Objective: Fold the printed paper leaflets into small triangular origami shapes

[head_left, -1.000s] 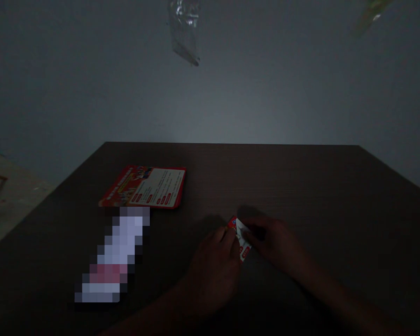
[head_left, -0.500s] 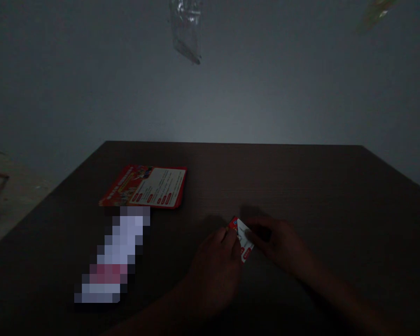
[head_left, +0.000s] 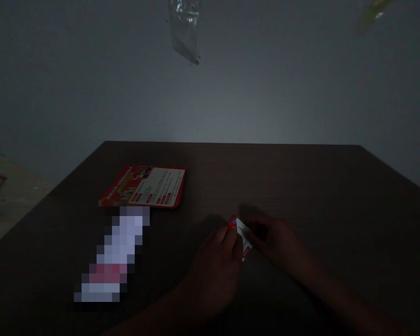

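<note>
A small folded paper leaflet, red and white with printed text, is between my two hands at the lower middle of the head view. My left hand is closed over its left side, the curled fingers hiding much of it. At its right edge, my right hand pinches the paper between thumb and fingers. A stack of flat leaflets in the same red and white lies farther back to the left.
The dark wooden table meets a grey wall. A blurred-out, pixelated oblong object lies left of my hands. A clear plastic bag hangs on the wall, and a yellowish item is at upper right. The room is dim.
My right thumb and fingers have shifted slightly at the leaflet's right edge, and a little less of its white face shows. The stack stays where it was.
</note>
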Available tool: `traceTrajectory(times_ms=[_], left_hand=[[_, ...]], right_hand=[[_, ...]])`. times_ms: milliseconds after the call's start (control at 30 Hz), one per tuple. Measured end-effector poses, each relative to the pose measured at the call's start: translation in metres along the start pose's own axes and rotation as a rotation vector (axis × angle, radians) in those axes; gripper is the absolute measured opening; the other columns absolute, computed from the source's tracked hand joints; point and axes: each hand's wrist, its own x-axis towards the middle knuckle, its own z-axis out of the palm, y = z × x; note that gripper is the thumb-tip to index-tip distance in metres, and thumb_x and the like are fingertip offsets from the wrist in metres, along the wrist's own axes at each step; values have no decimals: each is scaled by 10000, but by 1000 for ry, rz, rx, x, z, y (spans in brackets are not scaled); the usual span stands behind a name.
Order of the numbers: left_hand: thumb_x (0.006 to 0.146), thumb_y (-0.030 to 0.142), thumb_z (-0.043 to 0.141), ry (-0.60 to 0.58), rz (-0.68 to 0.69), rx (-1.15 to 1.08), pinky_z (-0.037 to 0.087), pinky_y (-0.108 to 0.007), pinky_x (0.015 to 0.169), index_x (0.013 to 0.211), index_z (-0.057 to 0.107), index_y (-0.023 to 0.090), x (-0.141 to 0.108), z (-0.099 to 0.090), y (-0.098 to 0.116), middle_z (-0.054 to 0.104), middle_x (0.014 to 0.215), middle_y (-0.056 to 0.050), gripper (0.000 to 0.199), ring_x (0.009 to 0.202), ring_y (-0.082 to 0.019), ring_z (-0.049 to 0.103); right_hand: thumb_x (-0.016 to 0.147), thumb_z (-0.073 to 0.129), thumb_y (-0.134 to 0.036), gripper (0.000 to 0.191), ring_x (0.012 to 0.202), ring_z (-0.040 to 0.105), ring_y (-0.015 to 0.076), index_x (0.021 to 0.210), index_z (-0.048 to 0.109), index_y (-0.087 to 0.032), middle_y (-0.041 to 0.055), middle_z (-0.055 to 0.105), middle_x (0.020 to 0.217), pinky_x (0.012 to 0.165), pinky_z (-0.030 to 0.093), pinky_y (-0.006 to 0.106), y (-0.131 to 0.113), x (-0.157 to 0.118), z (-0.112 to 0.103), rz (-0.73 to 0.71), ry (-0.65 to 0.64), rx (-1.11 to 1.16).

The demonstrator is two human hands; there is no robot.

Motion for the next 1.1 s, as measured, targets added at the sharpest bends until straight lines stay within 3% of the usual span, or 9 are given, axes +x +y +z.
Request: traceTrajectory(times_ms=[200, 600, 833, 1100], left_hand=[[915, 235, 393, 3, -10, 5, 450, -367, 861, 1198, 534, 82, 0, 3, -2, 514, 1230, -144, 351, 1021, -240, 473], [887, 196, 436, -25, -16, -19, 447, -362, 845, 1161, 551, 112, 0, 1, -1, 563, 1110, -113, 308, 992, -230, 476], [905, 219, 411, 7, -32, -26, 447, -358, 870, 1220, 515, 105, -1, 5, -2, 544, 1183, -122, 351, 1027, -233, 475], [888, 209, 437, -4, -20, -35, 451, -353, 872, 1201, 527, 106, -1, 2, -3, 529, 1215, -115, 342, 1024, -229, 476]], right_hand=[[763, 555, -227, 237, 603, 632, 157, 984, 636, -198, 13, 689, 726, 551, 447, 251, 0, -2, -4, -8, 4, 21], [767, 545, -216, 186, 606, 645, 156, 940, 614, -207, 10, 695, 720, 539, 445, 241, 0, -1, -5, 10, -5, 62], [757, 547, -209, 39, 543, 607, 142, 777, 580, -205, -12, 652, 636, 506, 400, 239, -2, 0, -6, 29, 3, 3], [781, 550, -246, 102, 593, 631, 154, 865, 595, -209, -3, 675, 690, 548, 439, 254, 0, -1, -8, 57, -21, 16]])
